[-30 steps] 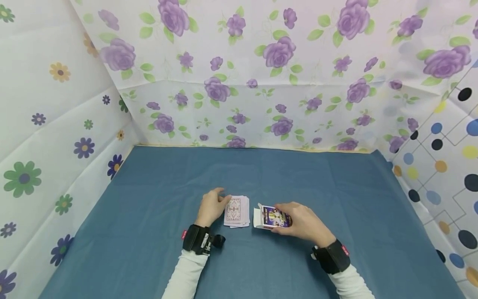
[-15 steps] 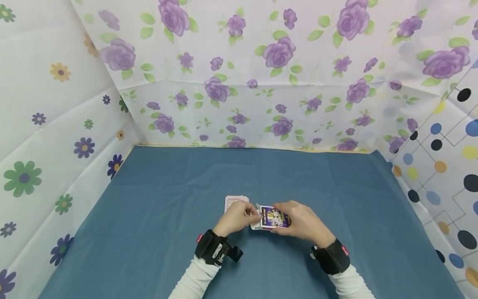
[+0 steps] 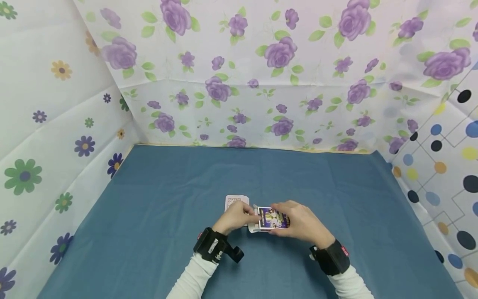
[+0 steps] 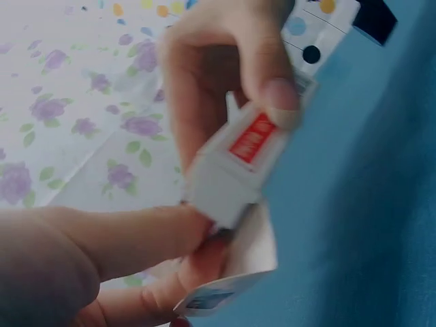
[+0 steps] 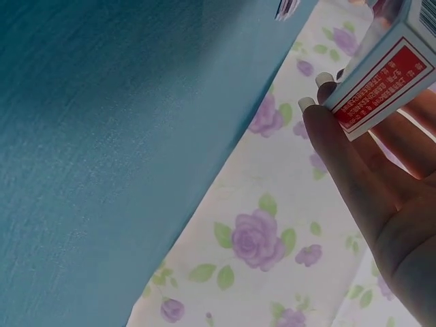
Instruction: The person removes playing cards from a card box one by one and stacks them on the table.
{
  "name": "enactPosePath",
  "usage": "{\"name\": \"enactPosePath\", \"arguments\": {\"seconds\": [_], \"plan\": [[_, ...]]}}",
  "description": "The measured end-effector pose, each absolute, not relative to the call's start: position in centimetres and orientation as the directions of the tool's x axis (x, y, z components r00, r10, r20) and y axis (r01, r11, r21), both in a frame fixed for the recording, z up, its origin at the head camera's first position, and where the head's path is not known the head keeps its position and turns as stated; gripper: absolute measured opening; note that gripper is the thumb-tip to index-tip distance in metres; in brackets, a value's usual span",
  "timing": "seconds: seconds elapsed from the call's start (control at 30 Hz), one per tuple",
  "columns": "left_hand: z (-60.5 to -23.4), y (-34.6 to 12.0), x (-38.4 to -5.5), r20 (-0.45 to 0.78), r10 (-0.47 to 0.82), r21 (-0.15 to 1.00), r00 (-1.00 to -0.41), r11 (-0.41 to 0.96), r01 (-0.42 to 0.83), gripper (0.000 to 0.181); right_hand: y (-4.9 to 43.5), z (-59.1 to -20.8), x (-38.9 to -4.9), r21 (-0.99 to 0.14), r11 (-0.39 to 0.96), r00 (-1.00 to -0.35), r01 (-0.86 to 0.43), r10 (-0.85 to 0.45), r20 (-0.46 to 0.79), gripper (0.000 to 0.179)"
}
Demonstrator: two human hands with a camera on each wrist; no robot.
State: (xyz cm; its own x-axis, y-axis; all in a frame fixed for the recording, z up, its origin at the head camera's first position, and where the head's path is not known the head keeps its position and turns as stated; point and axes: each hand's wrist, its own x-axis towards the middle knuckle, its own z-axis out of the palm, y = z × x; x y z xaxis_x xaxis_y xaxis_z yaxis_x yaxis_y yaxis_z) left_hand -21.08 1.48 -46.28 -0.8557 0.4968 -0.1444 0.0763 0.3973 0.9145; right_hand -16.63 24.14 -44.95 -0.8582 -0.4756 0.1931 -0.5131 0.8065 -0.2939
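A purple-fronted playing card box (image 3: 274, 219) lies between my hands, its open end facing left. My right hand (image 3: 301, 222) grips its right part, thumb on the near edge and fingers on the far edge. In the right wrist view, the box (image 5: 385, 85) shows a red printed panel along its side. My left hand (image 3: 233, 217) has thumb and index finger pinched together at the opening. A white flap (image 4: 255, 248) hangs beside those fingertips in the left wrist view; I cannot tell what lies between them. Behind the left hand, a stack of playing cards (image 3: 237, 198) is partly hidden.
A blue cloth (image 3: 179, 178) covers the table. Flowered sheeting (image 3: 257, 104) rises at its back edge, and a dotted sheet (image 3: 440, 199) stands to the right. Each wrist wears a black camera strap (image 3: 330, 257).
My left hand has moved right, from beside the card stack to the box's open end, now covering part of the stack. The right hand keeps its grip; the box has shifted slightly left.
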Motion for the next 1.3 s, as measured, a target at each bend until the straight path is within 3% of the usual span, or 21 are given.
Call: {"name": "enactPosePath", "arguments": {"seconds": [0.37,0.73,1.03,1.3], "plan": [[-46.4,0.8,-21.5,-0.195,0.532,0.929,-0.824,0.371,0.019,0.027,24.0,-45.5,-16.6,-0.306,0.807,-0.863,-0.505,-0.467,0.192,0.066],[-46.3,-0.2,-22.3,-0.22,0.625,0.96,-0.749,0.276,-0.052,0.021,24.2,-45.6,-16.7,-0.312,0.814,-0.872,-0.49,-0.456,0.179,0.068],[-45.9,-2.1,-23.0,-0.189,0.633,0.963,-0.751,0.27,-0.015,0.021,24.2,-45.9,-16.8,-0.308,0.809,-0.865,-0.501,-0.463,0.191,0.068],[-45.6,-4.7,-23.9,-0.177,0.774,0.983,-0.608,0.164,-0.078,0.032,24.4,-45.9,-16.9,-0.308,0.813,-0.869,-0.495,-0.459,0.185,0.069]]}}
